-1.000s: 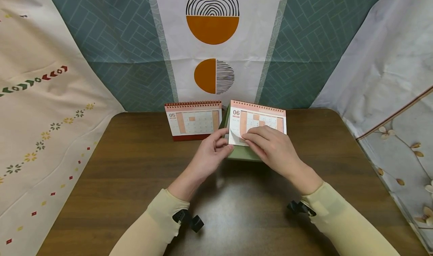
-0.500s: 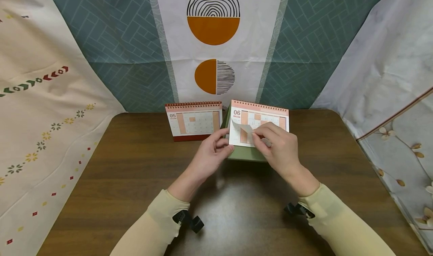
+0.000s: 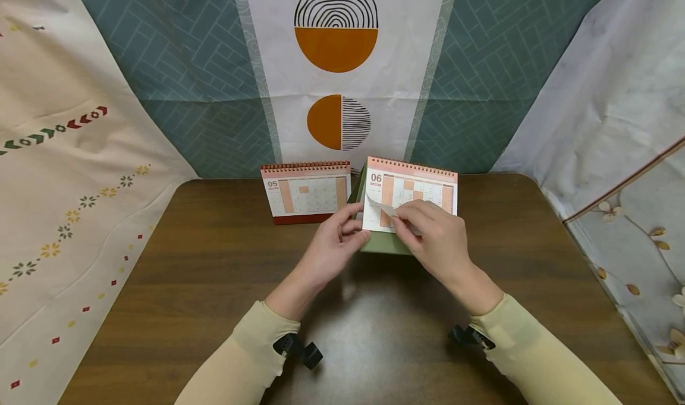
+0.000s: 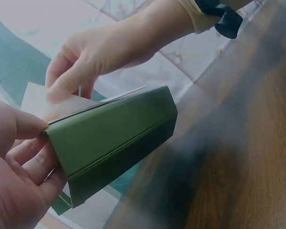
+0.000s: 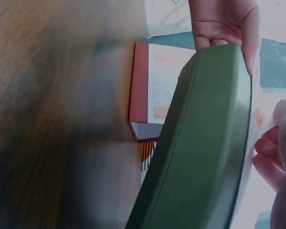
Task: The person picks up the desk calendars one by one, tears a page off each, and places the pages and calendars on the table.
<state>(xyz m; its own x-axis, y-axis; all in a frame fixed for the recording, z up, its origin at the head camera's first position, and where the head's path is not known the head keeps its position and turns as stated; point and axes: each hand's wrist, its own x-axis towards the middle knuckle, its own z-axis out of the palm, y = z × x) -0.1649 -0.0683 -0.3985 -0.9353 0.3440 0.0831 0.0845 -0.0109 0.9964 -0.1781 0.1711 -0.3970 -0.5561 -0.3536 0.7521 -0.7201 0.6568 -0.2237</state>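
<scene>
My left hand (image 3: 333,244) grips the left edge of a desk calendar with a green base (image 3: 386,243), its thumb at the lower front corner. On the front, the calendar reads 06. A page (image 3: 381,206) curls up from the lower left, its corner pinched between the thumb and fingers of my right hand (image 3: 440,238). In the left wrist view the green base (image 4: 114,131) is tilted, with the lifted white page (image 4: 35,98) behind it. Seen from the right wrist, the green base (image 5: 205,138) hides part of the calendar's paper.
A second desk calendar (image 3: 316,195), with a red base and 05 on its page, stands just left of the green one. Both are toward the back of the wooden table (image 3: 225,286). A patterned cloth (image 3: 214,96) hangs behind, with more fabric at both sides.
The right hand first moved right and lifted the page corner, then shifted slightly back left and down with it. The left hand keeps its hold at the left edge.
</scene>
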